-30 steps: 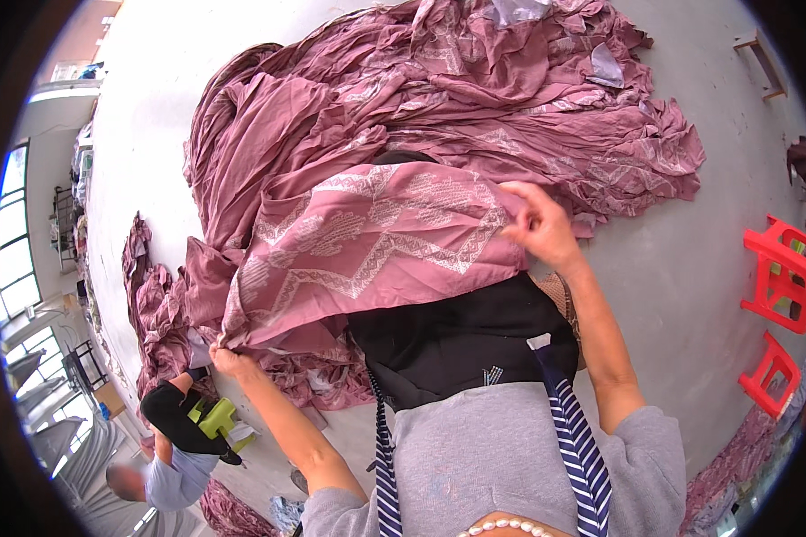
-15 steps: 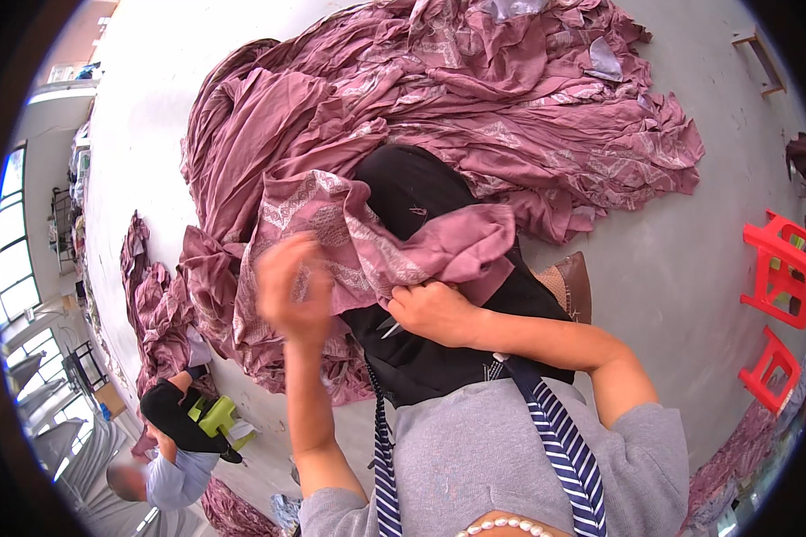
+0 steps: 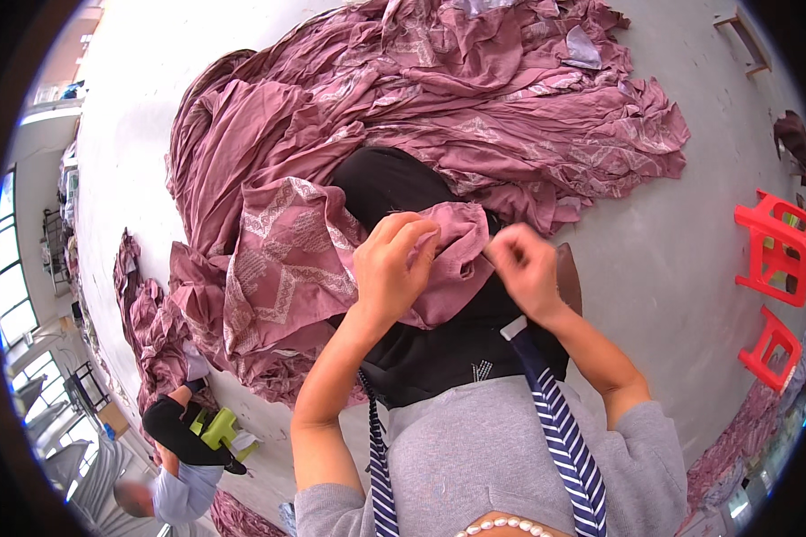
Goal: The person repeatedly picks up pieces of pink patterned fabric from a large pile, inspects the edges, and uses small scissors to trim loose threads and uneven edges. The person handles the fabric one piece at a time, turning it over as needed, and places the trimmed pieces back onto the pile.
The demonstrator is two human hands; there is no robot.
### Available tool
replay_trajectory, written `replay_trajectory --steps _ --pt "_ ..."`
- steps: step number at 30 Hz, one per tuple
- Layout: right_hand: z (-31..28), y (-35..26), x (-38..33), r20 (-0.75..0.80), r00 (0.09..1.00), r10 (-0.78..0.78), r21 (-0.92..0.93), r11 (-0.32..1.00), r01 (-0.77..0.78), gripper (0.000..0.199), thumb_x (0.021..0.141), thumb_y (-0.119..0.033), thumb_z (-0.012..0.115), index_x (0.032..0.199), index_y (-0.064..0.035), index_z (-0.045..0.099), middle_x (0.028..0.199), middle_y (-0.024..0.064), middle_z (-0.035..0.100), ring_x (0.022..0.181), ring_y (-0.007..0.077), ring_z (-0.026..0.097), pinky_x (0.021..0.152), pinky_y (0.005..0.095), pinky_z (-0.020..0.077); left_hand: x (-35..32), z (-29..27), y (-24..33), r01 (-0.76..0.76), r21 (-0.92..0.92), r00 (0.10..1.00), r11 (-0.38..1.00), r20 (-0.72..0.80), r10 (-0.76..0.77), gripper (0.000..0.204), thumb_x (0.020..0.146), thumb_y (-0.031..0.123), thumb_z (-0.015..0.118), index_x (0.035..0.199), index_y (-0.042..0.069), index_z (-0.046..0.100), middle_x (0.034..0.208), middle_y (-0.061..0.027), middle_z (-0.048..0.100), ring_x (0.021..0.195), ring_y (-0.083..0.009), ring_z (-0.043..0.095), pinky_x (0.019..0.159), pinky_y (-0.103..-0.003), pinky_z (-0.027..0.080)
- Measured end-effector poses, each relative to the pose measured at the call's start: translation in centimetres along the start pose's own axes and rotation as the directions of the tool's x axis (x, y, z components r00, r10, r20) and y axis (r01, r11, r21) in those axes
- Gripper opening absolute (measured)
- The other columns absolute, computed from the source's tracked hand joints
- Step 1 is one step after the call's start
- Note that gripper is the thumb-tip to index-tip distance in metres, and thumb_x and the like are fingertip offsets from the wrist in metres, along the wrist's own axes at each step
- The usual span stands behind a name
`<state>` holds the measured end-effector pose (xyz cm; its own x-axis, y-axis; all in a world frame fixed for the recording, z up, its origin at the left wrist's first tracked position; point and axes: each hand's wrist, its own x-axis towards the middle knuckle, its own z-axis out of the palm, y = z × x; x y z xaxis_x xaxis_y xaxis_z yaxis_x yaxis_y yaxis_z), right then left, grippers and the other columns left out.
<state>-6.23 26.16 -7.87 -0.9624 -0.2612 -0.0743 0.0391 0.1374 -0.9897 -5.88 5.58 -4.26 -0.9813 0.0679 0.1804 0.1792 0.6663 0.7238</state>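
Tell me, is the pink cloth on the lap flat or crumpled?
Crumpled: the pink cloth lies in folds, its end bunched between the left hand and right hand.

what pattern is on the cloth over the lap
The pink cloth has pale zigzag bands; best in the head view.

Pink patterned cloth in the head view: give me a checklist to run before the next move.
1. Pink patterned cloth partly over the lap: ok.
2. Cloth spread flat: not ok, it is bunched and folded by the hands.
3. Left hand at the cloth: ok.
4. Right hand gripping the cloth's edge: cannot tell, the hand is blurred.
5. Cloth separate from the floor pile: cannot tell, folds run together.
6. Red stools clear of the cloth: ok.
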Motion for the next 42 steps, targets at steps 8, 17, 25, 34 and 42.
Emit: replay_trajectory --steps 8,17,25,34,42 --pt "-1.0 3.2 4.4 0.412 0.806 0.425 0.603 0.536 -0.590 0.017 0.089 -0.016 0.067 0.102 -0.0044 0.063 0.071 -0.0053 0.055 0.053 0.0015 0.043 0.046 0.0176 0.0322 1.0 1.7 2.1 0.136 -0.155 0.988 0.978 0.095 -0.123 0.026 0.075 0.012 0.077 0.096 0.002 0.065 0.086 -0.0091 0.065 0.077 -0.0221 0.065 0.066 -0.030 0.052" --pt "3.0 -2.5 4.9 0.236 0.950 0.206 0.406 0.867 -0.289 0.008 0.090 -0.008 0.065 0.092 -0.0009 0.064 0.076 -0.0040 0.059 0.064 0.0014 0.050 0.055 0.0174 0.0398 -0.6 -0.3 1.1 0.526 -0.666 0.821 0.529 0.236 -0.520 0.024 0.090 0.019 0.067 0.102 -0.001 0.062 0.086 -0.0008 0.064 0.077 -0.0068 0.059 0.070 -0.020 0.048" --pt "4.3 -3.9 3.3 0.270 0.963 0.024 0.130 0.990 -0.061 0.014 0.091 -0.011 0.063 0.099 0.0009 0.059 0.077 -0.0017 0.057 0.067 0.0021 0.048 0.060 0.0182 0.0391 -1.6 0.0 0.0 0.445 -0.823 0.802 0.353 0.190 -0.566 0.020 0.095 0.019 0.061 0.103 0.001 0.063 0.089 0.0035 0.062 0.079 -0.0015 0.054 0.070 -0.016 0.043" --pt "3.2 -4.6 4.2 0.087 0.994 -0.061 -0.020 0.998 0.062 0.018 0.094 -0.015 0.061 0.098 0.0004 0.053 0.073 0.0074 0.061 0.061 0.0086 0.055 0.056 0.0232 0.0445 -2.5 -0.3 -0.1 0.331 -0.905 0.810 0.269 0.125 -0.573 0.017 0.094 0.012 0.061 0.105 -0.001 0.064 0.093 -0.0006 0.066 0.081 -0.0041 0.060 0.073 -0.018 0.048" --pt "2.0 -4.5 5.4 0.226 0.974 0.003 0.064 0.998 -0.018 0.022 0.092 -0.020 0.064 0.094 0.0006 0.055 0.070 0.0059 0.061 0.062 0.0072 0.055 0.054 0.0230 0.0426 -2.8 -0.7 -0.3 0.365 -0.854 0.839 0.371 0.129 -0.529 0.020 0.093 0.014 0.063 0.107 -0.001 0.065 0.093 0.0007 0.065 0.083 -0.0033 0.058 0.074 -0.017 0.046"
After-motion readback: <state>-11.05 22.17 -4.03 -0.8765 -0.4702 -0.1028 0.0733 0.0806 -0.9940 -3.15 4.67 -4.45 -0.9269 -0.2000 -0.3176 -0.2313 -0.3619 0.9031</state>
